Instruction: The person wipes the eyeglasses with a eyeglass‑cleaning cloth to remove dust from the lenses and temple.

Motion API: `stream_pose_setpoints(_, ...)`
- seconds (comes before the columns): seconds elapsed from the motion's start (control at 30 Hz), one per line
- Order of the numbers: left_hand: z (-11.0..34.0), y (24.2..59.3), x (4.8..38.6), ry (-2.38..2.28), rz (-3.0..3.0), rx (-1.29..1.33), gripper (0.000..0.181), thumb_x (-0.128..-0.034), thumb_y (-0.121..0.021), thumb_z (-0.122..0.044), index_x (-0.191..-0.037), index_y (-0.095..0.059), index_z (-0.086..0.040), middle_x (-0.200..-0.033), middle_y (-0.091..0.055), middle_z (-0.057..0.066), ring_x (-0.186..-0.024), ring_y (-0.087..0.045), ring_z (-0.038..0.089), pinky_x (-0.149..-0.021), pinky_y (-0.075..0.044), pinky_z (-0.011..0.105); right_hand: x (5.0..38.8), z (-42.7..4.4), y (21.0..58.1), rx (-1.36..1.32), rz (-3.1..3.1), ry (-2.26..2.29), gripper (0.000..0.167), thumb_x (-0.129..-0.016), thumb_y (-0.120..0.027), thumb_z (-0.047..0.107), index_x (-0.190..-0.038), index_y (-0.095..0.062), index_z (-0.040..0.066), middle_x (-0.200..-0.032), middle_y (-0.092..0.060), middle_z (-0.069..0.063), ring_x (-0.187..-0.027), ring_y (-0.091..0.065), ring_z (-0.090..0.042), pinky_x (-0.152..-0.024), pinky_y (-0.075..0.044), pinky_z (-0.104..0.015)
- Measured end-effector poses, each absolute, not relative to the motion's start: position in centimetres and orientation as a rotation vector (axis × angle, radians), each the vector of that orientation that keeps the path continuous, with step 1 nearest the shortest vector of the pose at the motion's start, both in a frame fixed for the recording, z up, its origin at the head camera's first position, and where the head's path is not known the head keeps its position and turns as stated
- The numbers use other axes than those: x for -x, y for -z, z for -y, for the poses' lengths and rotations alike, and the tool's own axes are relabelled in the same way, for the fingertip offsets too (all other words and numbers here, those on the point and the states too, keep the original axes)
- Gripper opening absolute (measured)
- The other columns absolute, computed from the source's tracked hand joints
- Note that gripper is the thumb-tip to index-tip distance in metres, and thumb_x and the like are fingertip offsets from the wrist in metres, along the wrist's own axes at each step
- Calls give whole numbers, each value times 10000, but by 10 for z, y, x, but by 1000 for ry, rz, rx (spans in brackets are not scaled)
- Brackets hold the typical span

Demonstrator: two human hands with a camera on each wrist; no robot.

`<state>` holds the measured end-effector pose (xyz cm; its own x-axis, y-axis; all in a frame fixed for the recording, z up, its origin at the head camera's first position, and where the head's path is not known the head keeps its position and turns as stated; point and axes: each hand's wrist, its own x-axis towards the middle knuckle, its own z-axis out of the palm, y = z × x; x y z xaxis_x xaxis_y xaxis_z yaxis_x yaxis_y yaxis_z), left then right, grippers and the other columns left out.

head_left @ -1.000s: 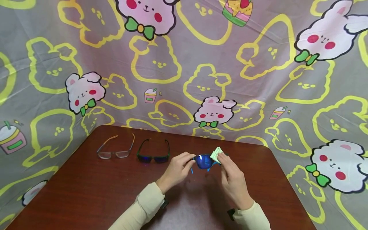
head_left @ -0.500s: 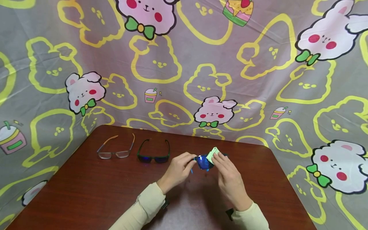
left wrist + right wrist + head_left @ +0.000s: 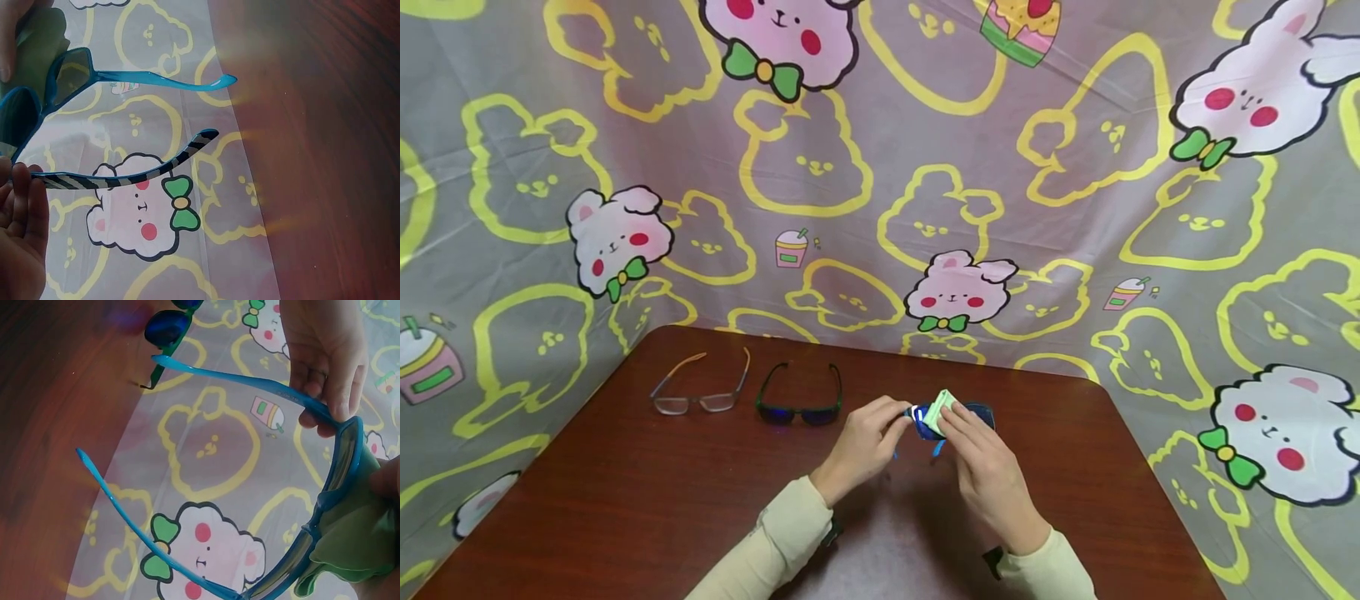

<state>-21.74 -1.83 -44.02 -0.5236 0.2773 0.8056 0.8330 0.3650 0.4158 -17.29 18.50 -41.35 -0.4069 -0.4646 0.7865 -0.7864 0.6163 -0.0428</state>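
Blue-framed sunglasses (image 3: 981, 415) with mirrored blue lenses are held up above the table. My left hand (image 3: 863, 443) pinches them at the left hinge corner; in the right wrist view thumb and fingers close on the blue temple (image 3: 250, 382). My right hand (image 3: 992, 471) holds a folded pale green cloth (image 3: 937, 414) against the front of the left lens, covering much of it. Both temples point back toward me, and the left wrist view shows black-and-white stripes on one temple (image 3: 106, 182). The right thumb is hidden in the head view.
Clear-lensed eyeglasses (image 3: 717, 403) stand at the table's left with temples unfolded. Dark sunglasses (image 3: 800, 414) with a green frame lie between them and my left hand. A patterned cloth curtain (image 3: 842, 192) rises behind the brown table (image 3: 662, 500).
My right hand has slid the green cloth leftward over the blue sunglasses, from near the bridge onto the left lens. The right lens now shows. My left hand keeps its grip.
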Motion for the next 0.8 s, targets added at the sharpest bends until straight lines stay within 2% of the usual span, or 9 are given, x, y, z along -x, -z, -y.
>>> stream_pose_setpoints(0.37,22,440,218,1157,2034,886,132,-934,-595,-97,-1026,-673,-43,-852,-602,-22,-640,-484,29,-563,-419,154,171,-183,415,-1059,2022,-476,380,-1026,-335,138,-1131,-657,-35,-1184,-631,-147,-1105,-582,-330,-998,-389,-397)
stream_pose_setpoints(0.8,21,439,217,1094,2027,1005,158,-956,-570,-135,-1048,-660,-43,-911,-610,-11,-693,-511,18,-607,-435,133,173,-177,414,-980,2038,-487,411,-1038,-286,135,-1170,-642,-22,-1220,-609,-158,-1138,-554,-347,-997,-386,-406)
